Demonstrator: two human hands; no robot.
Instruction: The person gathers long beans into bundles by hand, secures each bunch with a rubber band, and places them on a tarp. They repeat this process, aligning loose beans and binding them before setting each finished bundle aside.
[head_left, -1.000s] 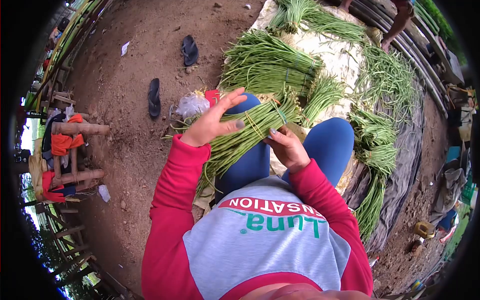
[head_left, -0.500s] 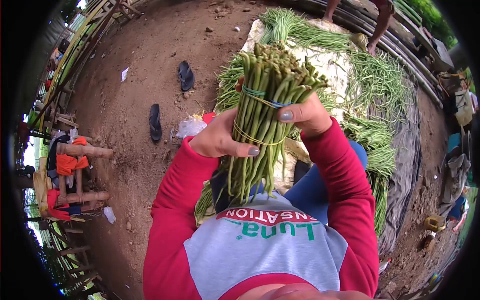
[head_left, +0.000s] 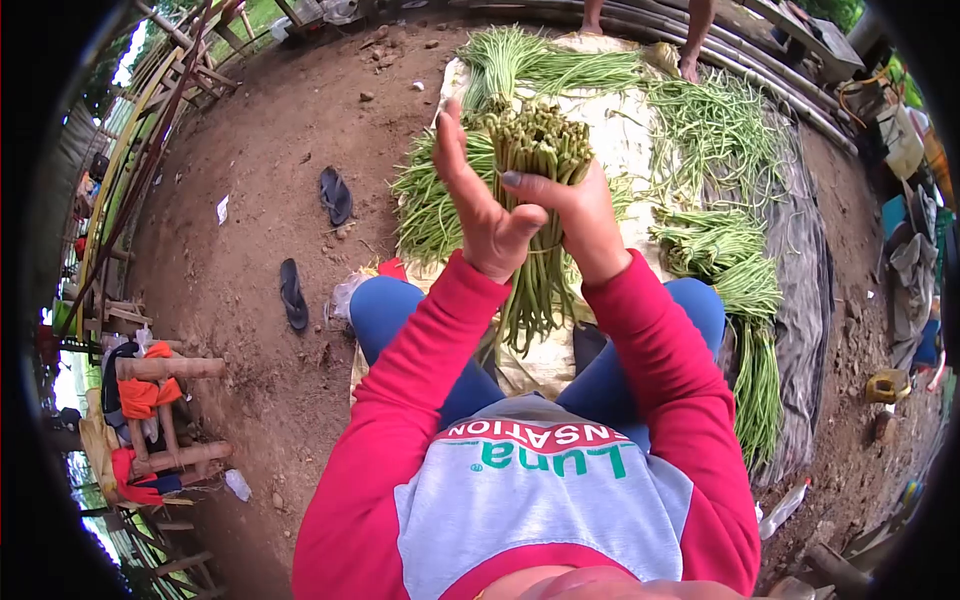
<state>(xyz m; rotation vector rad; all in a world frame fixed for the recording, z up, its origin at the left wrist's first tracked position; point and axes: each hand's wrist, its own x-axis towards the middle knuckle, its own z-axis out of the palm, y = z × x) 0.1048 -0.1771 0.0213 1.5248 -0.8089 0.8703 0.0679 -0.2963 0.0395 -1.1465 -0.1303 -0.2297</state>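
Holding the bean bundle upright before the chest, stem ends up and tails hanging over the lap; the right hand is clamped round its middle, taking the weight. Left hand is spread flat, fingers apart, palm against the bundle's side, likely squaring the stalks. More beans lie on the sheet just ahead
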